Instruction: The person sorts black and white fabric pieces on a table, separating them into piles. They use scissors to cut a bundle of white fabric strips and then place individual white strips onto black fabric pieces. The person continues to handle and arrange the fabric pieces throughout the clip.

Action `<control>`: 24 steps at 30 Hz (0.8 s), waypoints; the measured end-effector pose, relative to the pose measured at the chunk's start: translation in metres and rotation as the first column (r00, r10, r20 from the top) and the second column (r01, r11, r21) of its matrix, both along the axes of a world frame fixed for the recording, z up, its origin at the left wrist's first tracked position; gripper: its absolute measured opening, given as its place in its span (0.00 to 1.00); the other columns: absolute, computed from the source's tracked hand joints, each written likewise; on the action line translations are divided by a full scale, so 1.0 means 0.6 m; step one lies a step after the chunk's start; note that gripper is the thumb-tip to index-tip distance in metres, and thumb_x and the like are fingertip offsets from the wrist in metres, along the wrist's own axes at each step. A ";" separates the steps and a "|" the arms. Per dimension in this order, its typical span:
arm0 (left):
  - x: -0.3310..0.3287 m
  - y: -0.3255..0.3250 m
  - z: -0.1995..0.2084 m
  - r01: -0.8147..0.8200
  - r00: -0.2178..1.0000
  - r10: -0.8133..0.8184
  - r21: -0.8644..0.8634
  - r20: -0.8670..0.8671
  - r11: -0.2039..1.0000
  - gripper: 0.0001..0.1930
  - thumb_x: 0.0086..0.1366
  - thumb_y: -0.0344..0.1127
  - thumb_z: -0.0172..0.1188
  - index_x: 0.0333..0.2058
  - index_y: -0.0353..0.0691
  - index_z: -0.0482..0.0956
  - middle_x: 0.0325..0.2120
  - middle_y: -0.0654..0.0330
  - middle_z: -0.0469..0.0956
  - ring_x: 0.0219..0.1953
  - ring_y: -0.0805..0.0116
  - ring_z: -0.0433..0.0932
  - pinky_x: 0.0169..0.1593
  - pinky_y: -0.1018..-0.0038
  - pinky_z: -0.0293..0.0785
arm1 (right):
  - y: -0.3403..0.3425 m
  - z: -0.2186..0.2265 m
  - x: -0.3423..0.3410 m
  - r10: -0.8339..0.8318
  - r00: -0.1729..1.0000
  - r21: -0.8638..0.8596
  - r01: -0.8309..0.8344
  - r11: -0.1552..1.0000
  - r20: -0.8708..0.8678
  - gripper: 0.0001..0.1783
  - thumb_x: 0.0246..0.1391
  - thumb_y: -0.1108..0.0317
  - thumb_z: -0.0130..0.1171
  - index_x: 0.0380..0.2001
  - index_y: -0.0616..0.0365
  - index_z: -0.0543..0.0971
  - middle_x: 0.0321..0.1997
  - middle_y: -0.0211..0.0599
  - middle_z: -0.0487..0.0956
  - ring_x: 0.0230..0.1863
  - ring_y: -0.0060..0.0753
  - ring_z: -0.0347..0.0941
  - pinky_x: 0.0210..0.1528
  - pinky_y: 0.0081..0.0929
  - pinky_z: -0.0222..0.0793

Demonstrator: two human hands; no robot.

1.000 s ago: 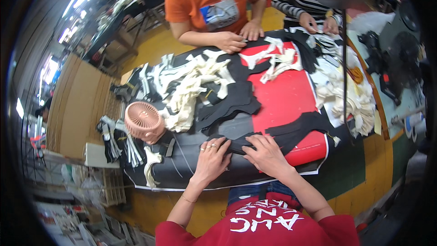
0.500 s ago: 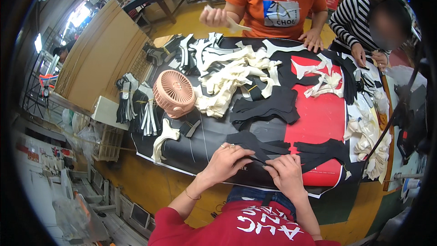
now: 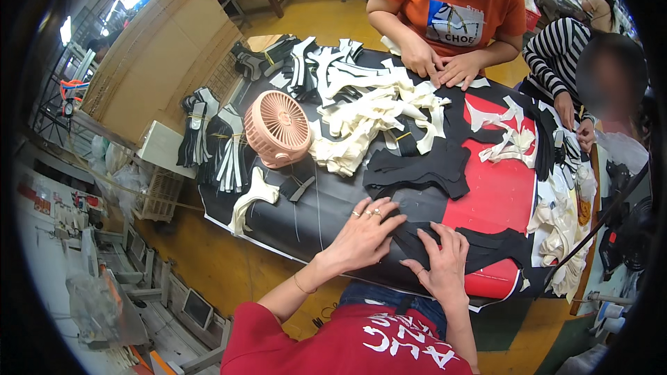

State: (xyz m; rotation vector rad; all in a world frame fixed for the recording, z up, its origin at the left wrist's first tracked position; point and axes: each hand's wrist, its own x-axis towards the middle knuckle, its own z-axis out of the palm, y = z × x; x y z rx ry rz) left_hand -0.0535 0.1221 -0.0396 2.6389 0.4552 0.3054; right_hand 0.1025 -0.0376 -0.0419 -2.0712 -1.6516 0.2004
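Black cut fabric pieces lie spread along the near edge of the table, over its red and black cover. My right hand rests on their left end, fingers stretched out and slightly apart. To its left, my left hand lies beside the same fabric with its fingers extended; no piece shows in its grasp. Some fabric between the two hands is partly covered by the fingers. Farther in, a stack of black fabric pieces sits on the table.
A pink fan stands left of a heap of cream fabric pieces. Black-and-white bundles lie at the far left, near a cardboard sheet. Across the table, a person in orange handles fabric; another in stripes works at right.
Both my hands have let go of the black fabric edge they pinched and opened over it; the left moved slightly farther in. The person in orange lowered a raised hand to the table.
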 end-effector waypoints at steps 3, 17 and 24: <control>0.006 -0.010 -0.008 0.077 0.997 -0.078 -0.046 -0.030 0.996 0.31 0.54 0.31 0.59 0.60 0.40 0.68 0.61 0.49 0.66 0.68 0.51 0.58 0.71 0.51 0.48 | 0.005 -0.007 0.005 0.079 0.997 -0.001 -0.079 0.997 0.023 0.29 0.46 0.57 0.70 0.52 0.52 0.77 0.57 0.41 0.72 0.63 0.43 0.64 0.64 0.49 0.55; 0.024 -0.004 -0.042 0.034 0.999 -0.034 -0.022 -0.005 0.999 0.22 0.62 0.37 0.62 0.54 0.39 0.74 0.51 0.53 0.71 0.62 0.56 0.66 0.66 0.54 0.56 | 0.024 -0.009 0.027 0.047 0.999 0.043 -0.046 0.998 -0.021 0.12 0.50 0.64 0.67 0.39 0.54 0.82 0.50 0.40 0.78 0.55 0.41 0.73 0.54 0.40 0.64; 0.017 -0.003 -0.022 -0.021 0.999 0.025 -0.073 0.044 0.997 0.23 0.61 0.40 0.64 0.54 0.43 0.75 0.54 0.55 0.71 0.63 0.56 0.66 0.67 0.51 0.53 | 0.039 0.007 0.025 0.043 0.999 0.010 -0.043 0.999 -0.012 0.13 0.50 0.62 0.68 0.37 0.54 0.82 0.46 0.37 0.79 0.50 0.40 0.74 0.52 0.38 0.63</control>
